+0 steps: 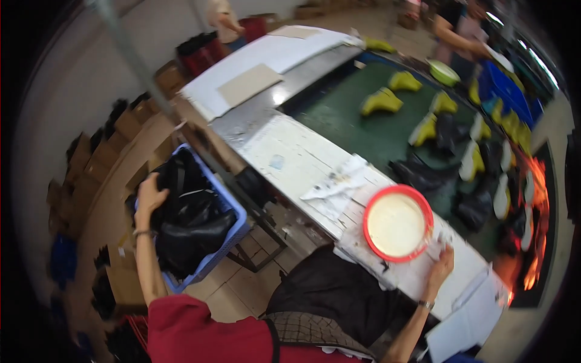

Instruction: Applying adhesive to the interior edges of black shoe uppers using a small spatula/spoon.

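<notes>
My left hand point(150, 196) is over the left side of a blue plastic basket point(241, 212), fingers apart, touching or just above the black pieces inside. These glossy black pieces point(196, 233) look like boot uppers and fill the basket. On the white worktable point(290, 142) stands a red bowl point(368, 227) of cream-coloured liquid point(396, 224). Just right of the bowl, my right hand point(440, 269) is low over the table with its fingers curled together; what they hold, if anything, is too blurred to make out.
Beyond the worktable, a dark green conveyor belt point(345, 100) carries yellow shoe lasts point(382, 101) and black uppers point(423, 172). An orange glow point(535, 242) shows at its right end. A co-worker point(463, 30) stands across, near a blue crate point(502, 91). Cartons point(127, 127) line the left wall.
</notes>
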`<state>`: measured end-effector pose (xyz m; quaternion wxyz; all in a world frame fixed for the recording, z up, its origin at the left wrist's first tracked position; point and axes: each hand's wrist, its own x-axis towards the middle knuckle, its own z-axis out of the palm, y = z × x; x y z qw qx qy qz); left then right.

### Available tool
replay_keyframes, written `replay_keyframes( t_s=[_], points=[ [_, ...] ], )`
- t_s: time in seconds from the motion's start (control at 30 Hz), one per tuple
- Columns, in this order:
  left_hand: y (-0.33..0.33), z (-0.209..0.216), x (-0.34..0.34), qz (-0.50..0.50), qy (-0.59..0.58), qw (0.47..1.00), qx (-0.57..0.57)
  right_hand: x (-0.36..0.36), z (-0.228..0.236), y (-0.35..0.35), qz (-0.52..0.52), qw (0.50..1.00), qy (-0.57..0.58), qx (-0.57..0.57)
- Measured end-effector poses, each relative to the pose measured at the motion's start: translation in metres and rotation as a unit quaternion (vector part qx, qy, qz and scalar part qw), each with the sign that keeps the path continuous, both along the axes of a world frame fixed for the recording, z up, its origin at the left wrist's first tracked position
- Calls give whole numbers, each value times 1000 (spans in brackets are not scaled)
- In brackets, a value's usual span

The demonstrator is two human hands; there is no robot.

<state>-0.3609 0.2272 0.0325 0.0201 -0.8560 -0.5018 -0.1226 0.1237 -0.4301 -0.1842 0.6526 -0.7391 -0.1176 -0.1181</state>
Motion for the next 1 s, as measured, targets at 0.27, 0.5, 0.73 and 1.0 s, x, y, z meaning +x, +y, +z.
replay_keyframes(
  t_s=[0.27,0.5,0.73,1.0],
  points=[
    [-149,118,95,-104,-438,885,124,-36,147,56,23,943,-52,-329],
    [-284,51,242,-184,-305,873,-334,-42,147,46,-3,827,-198,-526],
    [-283,6,320,-341,-176,693,-610,-53,152,39,4,890,-90,-447],
    [-290,-17,342,-314,-103,609,-721,-34,200,65,173,943,-181,-218]
  ],
)
